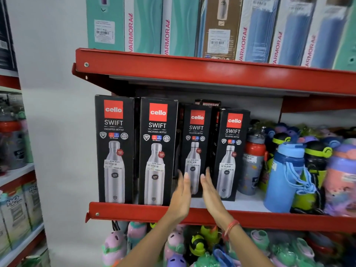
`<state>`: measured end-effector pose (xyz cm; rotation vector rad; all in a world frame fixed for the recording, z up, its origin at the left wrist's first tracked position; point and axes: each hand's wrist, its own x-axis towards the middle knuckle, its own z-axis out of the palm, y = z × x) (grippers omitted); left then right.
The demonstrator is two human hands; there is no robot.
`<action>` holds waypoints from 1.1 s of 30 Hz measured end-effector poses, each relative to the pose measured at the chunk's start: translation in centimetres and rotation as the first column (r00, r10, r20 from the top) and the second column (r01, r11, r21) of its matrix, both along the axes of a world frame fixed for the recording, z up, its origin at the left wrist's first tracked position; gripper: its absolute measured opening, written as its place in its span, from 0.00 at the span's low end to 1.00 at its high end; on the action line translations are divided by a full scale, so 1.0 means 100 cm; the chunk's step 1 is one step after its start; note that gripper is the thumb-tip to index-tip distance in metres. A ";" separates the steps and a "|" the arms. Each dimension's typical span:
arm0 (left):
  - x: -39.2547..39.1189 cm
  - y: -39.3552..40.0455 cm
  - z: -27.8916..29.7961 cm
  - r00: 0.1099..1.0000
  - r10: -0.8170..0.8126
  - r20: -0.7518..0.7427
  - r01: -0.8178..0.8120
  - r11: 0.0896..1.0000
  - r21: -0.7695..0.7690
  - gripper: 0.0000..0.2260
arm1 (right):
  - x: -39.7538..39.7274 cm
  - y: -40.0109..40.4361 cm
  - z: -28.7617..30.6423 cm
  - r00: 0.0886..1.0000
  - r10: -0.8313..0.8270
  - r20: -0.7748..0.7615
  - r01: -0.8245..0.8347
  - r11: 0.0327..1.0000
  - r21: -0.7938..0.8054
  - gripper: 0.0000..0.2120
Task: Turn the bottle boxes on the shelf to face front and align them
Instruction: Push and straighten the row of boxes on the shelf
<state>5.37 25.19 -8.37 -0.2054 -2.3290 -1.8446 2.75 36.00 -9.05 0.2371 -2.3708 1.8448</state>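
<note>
Two open hands (194, 191), third box (195, 147) between

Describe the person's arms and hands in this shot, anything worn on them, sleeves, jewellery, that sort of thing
Both forearms are bare, with no sleeves in view and no gloves. The right hand has a thin orange-red thread band looped round its wrist. The left hand and its wrist carry nothing. No rings or watch are visible on either hand.
</note>
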 end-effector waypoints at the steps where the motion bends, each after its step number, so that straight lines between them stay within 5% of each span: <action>1: -0.001 -0.001 0.001 1.000 0.008 0.008 -0.008 1.000 0.000 0.33 | 0.000 0.002 0.001 1.000 0.013 0.000 -0.013 1.000 0.013 0.28; 17: 0.047 -0.019 -0.020 0.998 0.037 0.048 -0.045 0.985 0.167 0.52 | 0.057 0.030 -0.009 0.995 -0.012 -0.098 0.028 0.987 0.161 0.22; 20: 0.052 -0.015 -0.019 0.995 0.102 -0.018 -0.100 0.992 0.074 0.42 | 0.058 0.035 -0.011 0.993 -0.003 -0.119 0.021 0.989 0.147 0.24; 24: 0.057 0.003 -0.013 0.878 0.285 -0.384 -0.336 0.939 -0.073 0.22 | 0.044 0.055 -0.005 0.972 -0.146 -0.186 0.150 0.989 0.010 0.22; 27: 0.052 0.032 -0.004 0.825 0.186 -0.533 -0.263 0.962 -0.071 0.15 | 0.024 0.079 0.002 0.921 -0.320 -0.224 0.312 0.947 -0.073 0.20; 31: 0.023 0.080 0.000 0.977 -0.064 -0.204 0.044 0.994 -0.101 0.28 | -0.005 0.098 0.003 0.941 -0.300 -0.155 0.291 0.954 -0.078 0.28; 33: 0.005 0.094 0.006 0.995 -0.077 -0.058 0.073 0.995 -0.063 0.33 | -0.014 0.099 0.002 0.968 -0.214 -0.130 0.206 0.976 -0.073 0.29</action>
